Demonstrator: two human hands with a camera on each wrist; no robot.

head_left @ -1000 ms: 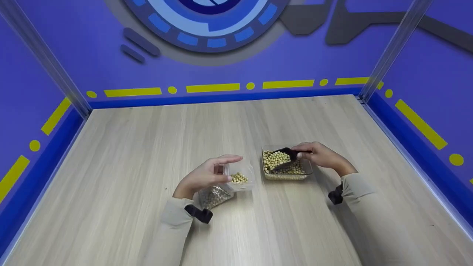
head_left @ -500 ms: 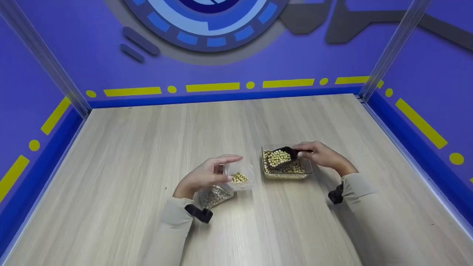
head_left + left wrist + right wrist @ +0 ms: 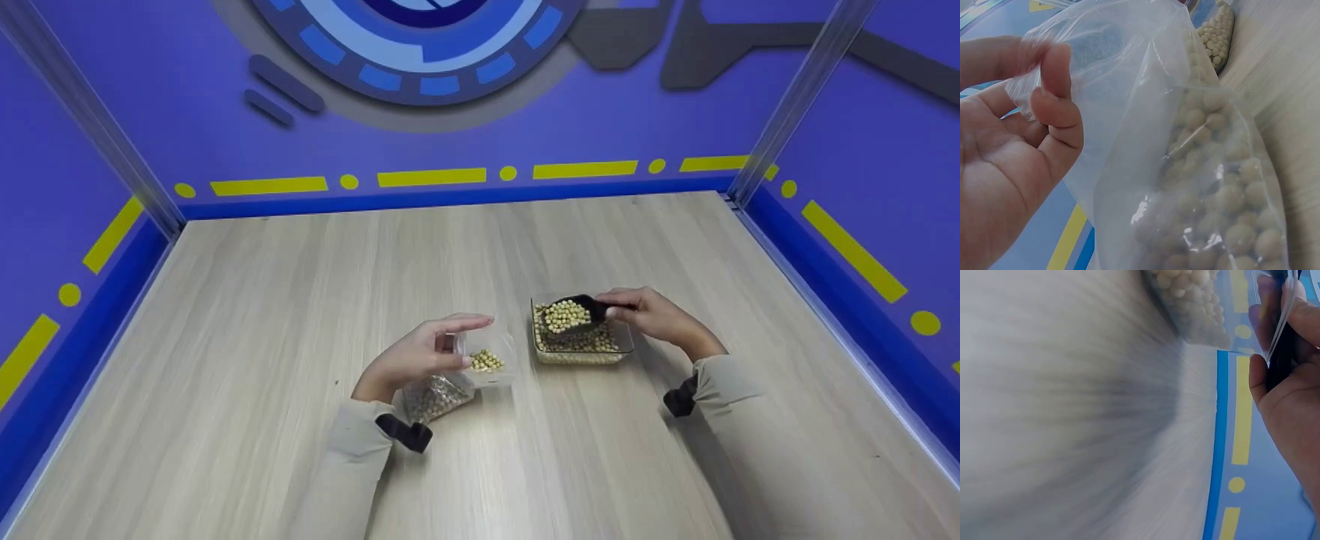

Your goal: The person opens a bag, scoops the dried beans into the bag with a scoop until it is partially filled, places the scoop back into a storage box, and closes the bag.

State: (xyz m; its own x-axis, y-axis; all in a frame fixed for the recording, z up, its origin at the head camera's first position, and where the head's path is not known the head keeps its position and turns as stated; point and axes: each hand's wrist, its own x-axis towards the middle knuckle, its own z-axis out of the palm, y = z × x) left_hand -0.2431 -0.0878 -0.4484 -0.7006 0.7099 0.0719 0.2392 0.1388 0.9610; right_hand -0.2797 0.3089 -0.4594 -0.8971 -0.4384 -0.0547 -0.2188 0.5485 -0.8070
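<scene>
A clear plastic zip bag (image 3: 440,399) with round yellowish beans in it leans on the table, its mouth spread toward the right. My left hand (image 3: 411,354) holds that mouth; in the left wrist view, thumb and fingers pinch the bag's (image 3: 1123,163) zip edge. Farther right stands a clear rectangular container (image 3: 581,360) of the same beans. Over it my right hand (image 3: 664,319) grips the handle of a black scoop (image 3: 598,309), heaped with beans and nearly level. The right wrist view shows the dark handle (image 3: 1280,365) in the fingers behind the container's wall.
The light wood table (image 3: 300,300) is bounded by blue-purple panels (image 3: 450,150) with yellow marks at the back and both sides. A narrow strip of bare table lies between bag and container. Dark wrist straps (image 3: 405,433) sit on both sleeves.
The scoop has risen slightly out of the beans in the container and tipped back toward level, with a load of beans on it. The left hand and the bag have stayed in place.
</scene>
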